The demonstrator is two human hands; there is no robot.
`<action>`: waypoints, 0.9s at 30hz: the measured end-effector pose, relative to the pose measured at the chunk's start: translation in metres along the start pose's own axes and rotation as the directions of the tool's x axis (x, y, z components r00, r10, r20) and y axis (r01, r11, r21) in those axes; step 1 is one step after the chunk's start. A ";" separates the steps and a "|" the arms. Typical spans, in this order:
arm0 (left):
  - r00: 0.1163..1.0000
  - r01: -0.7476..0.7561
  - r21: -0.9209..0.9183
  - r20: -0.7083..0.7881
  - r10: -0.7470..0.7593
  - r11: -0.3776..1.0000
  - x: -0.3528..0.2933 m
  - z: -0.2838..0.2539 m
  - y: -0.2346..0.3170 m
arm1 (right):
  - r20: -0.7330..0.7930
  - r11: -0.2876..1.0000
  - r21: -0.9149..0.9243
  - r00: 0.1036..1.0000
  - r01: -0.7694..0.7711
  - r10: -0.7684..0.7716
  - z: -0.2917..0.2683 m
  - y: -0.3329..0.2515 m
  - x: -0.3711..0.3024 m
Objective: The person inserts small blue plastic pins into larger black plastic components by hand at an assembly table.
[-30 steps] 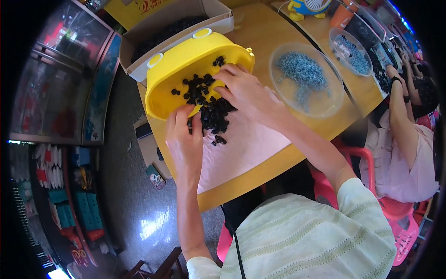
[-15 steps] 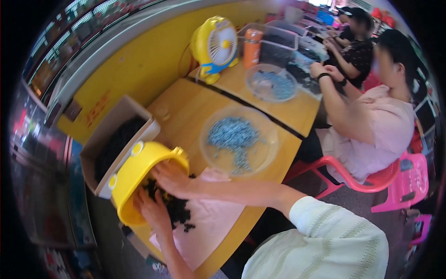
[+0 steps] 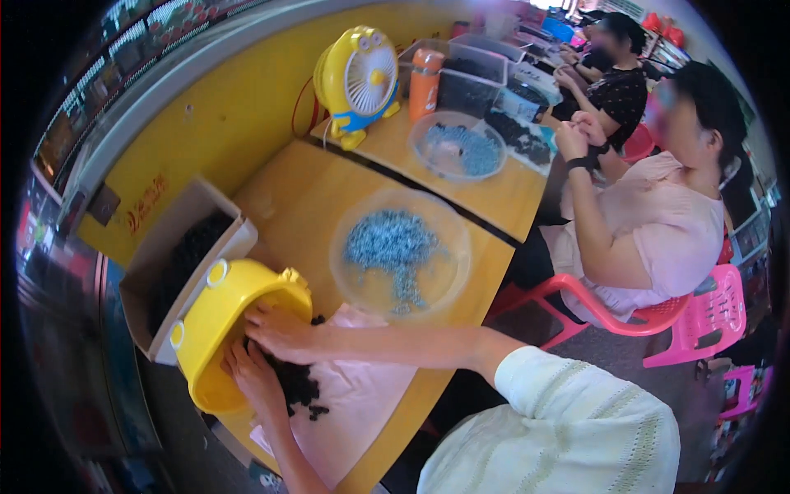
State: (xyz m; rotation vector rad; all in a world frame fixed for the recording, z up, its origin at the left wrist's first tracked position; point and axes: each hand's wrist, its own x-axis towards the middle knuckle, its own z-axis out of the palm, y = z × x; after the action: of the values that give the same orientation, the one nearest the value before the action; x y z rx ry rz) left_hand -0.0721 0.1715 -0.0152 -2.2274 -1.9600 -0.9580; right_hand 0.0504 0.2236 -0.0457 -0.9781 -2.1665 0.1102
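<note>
A yellow basin [image 3: 206, 329] with white ring shapes on its side lies tipped over at the table's left end, its mouth facing me. Small black pieces [image 3: 298, 385] lie heaped at that mouth and spill onto a pink cloth [image 3: 374, 366]. My left hand [image 3: 253, 375] reaches into the opening, fingers apart and against the black pieces. Just beyond it, my right hand [image 3: 280, 333] is also in the mouth, its fingers loosely bent and apart over the pieces. Part of the heap is hidden by both hands.
Behind the basin stands a cardboard box [image 3: 136, 284] of black pieces. A clear round tub [image 3: 448, 284] holds small blue pieces. Farther off are a yellow fan [image 3: 331, 86], an orange bottle [image 3: 425, 86] and another blue-filled tub [image 3: 428, 160]. A co-worker [image 3: 658, 206] sits on the right.
My hands have drawn closer together at the basin's mouth, and the right fingers are more bent. The whole view has shifted slightly. The co-worker's hands remain raised.
</note>
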 end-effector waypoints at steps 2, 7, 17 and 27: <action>1.000 -0.016 -0.031 -0.002 0.016 0.999 0.001 -0.002 -0.001 | -0.004 1.000 0.003 1.000 0.006 -0.006 0.000 0.000 0.001; 1.000 0.026 -0.190 0.020 -0.022 0.982 0.007 -0.001 0.009 | 0.097 0.992 0.108 0.994 -0.065 0.055 -0.010 0.009 -0.003; 0.998 0.052 -0.402 0.044 -0.038 0.914 -0.020 -0.016 0.006 | 0.255 0.951 0.283 0.966 -0.123 0.049 -0.047 -0.008 -0.016; 0.996 0.046 -0.379 0.090 -0.013 0.924 -0.038 -0.039 0.034 | 0.312 0.975 0.174 0.947 -0.141 0.081 -0.085 -0.036 -0.043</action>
State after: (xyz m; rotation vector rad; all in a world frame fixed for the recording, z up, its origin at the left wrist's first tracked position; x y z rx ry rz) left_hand -0.0584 0.1145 0.0117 -2.4744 -1.9890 -1.3753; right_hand 0.1031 0.1507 0.0027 -1.0224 -2.3204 0.5501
